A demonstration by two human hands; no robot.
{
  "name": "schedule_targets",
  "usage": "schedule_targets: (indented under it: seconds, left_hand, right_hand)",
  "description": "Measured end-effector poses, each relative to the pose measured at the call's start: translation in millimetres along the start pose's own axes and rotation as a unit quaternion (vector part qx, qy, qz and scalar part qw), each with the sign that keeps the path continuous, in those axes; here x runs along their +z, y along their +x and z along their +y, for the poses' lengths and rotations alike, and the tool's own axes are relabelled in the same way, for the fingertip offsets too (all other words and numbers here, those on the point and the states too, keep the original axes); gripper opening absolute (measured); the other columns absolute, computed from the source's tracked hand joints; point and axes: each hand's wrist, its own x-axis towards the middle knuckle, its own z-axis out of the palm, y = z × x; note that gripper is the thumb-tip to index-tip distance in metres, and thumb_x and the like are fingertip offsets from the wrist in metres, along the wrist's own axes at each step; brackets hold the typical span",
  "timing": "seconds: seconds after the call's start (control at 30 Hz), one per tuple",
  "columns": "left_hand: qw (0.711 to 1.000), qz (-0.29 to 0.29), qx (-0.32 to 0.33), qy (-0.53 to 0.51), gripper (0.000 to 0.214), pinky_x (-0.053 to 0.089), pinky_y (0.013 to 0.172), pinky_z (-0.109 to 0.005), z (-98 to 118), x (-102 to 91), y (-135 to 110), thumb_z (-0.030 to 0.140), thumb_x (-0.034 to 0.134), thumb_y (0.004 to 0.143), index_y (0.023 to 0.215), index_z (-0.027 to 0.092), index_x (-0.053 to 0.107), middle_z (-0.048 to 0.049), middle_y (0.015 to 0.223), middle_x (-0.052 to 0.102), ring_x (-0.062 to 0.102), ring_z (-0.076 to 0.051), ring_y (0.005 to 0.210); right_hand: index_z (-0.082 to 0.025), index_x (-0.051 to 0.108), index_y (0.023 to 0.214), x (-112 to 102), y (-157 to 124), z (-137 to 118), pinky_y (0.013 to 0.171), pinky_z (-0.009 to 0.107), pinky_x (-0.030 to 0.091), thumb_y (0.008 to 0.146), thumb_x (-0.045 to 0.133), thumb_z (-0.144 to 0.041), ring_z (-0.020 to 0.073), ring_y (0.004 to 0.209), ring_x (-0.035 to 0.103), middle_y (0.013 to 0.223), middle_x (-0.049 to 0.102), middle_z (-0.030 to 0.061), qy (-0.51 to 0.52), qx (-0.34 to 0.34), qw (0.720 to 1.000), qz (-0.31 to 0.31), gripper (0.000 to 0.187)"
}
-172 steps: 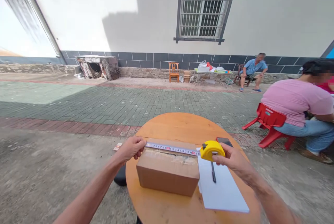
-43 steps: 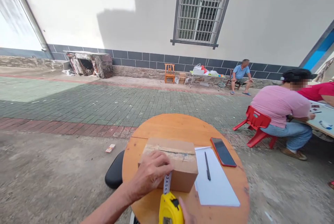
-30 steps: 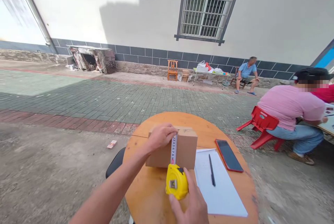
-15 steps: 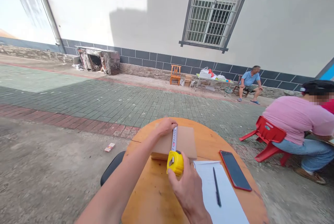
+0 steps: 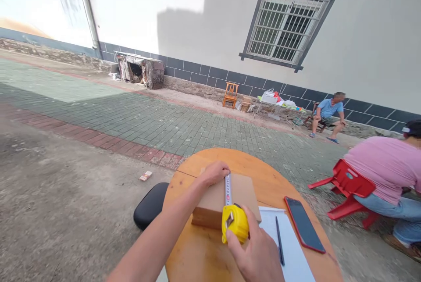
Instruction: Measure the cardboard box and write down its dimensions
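A brown cardboard box (image 5: 210,201) rests on the round wooden table, its near right corner by the paper. Over its top runs the pulled-out blade of a yellow tape measure (image 5: 237,220). My right hand (image 5: 255,247) is wrapped around the case at the box's near edge, thumb on the near side. At the box's far edge, my left hand (image 5: 215,173) is closed with its fingertips at the blade's end. The white paper (image 5: 291,247) lies right of my right hand, a black pen (image 5: 279,240) on top of it.
A red-edged phone (image 5: 304,225) lies near the right rim of the wooden table (image 5: 204,255). A black seat (image 5: 151,206) stands at left. A person in pink (image 5: 381,163) sits on a red chair (image 5: 353,179) at right; another person (image 5: 329,113) sits by the wall.
My view has turned a little, shifting the scene. The box, with both hands and the tape, is nearer to me, and more of its front side shows. Both hands keep their hold.
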Motion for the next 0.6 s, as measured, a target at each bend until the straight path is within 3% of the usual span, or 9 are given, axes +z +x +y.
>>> schedule_targets:
  seconds: [0.23,0.6]
  left_hand:
    - [1.000,0.001,-0.005,-0.013,0.029,0.054,0.084,-0.040,4,-4.3,-5,0.038,0.058,0.093,0.110,0.015,0.062,-0.0061,0.110,0.064,0.063,-0.020,0.096]
    - [0.999,-0.007,-0.014,-0.028,0.029,0.054,0.086,-0.041,1,-3.1,-3,0.038,0.058,0.093,0.113,0.016,0.061,-0.0068,0.114,0.063,0.063,-0.020,0.098]
  right_hand:
    - [-0.017,0.055,0.131,-3,-1,-13,0.067,0.033,0.048,0.083,0.051,-0.037,0.0279,0.077,0.071,0.084,0.076,0.0081,-0.107,-0.015,0.994,0.006,0.052]
    - [-0.017,0.055,0.127,11,-20,0,0.061,0.035,0.049,0.079,0.052,-0.035,0.0284,0.066,0.069,0.074,0.075,0.0079,-0.169,-0.066,0.981,0.065,0.052]
